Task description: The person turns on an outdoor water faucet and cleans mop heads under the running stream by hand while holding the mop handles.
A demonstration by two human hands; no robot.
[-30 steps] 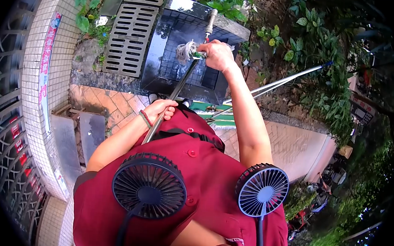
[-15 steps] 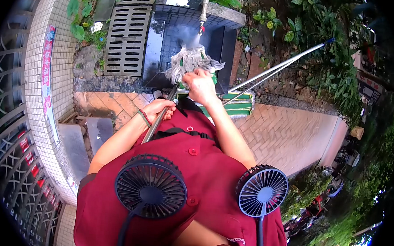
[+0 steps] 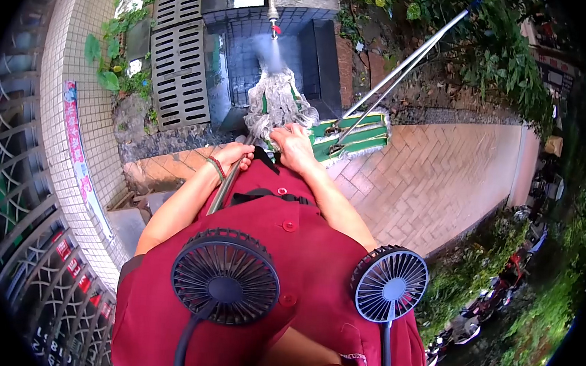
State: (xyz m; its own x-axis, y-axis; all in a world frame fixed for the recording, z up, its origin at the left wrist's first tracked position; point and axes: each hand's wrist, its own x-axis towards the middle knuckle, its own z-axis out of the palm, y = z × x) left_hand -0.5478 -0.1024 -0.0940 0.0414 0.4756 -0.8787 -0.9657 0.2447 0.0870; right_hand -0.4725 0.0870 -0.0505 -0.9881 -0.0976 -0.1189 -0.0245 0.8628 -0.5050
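Note:
A grey string mop head (image 3: pixel 274 101) with green strips lies at the near side of a dark tiled basin (image 3: pixel 319 60), wet and in the stream of water. My left hand (image 3: pixel 234 157) is closed around the metal mop handle (image 3: pixel 224 193), which slants down in front of my body. My right hand (image 3: pixel 294 147) grips the near end of the mop head, its fingers curled into the strands. Above the basin, a tap (image 3: pixel 272 13) with a red lever sprays water (image 3: pixel 271 53) onto the far strands.
Beside the basin on the right lies a green flat mop (image 3: pixel 359 137), its metal poles (image 3: pixel 407 68) leaning towards the plants. A slotted drain grate (image 3: pixel 179 72) is on the left, near a white-tiled wall (image 3: pixel 78 69). Brick paving (image 3: pixel 434 178) extends rightward. Two neck fans (image 3: pixel 225 287) hang at my chest.
The mop head and my right hand have come back towards my body. Its strands now stretch out longer towards the tap. The view has shifted, showing more of the green flat mop.

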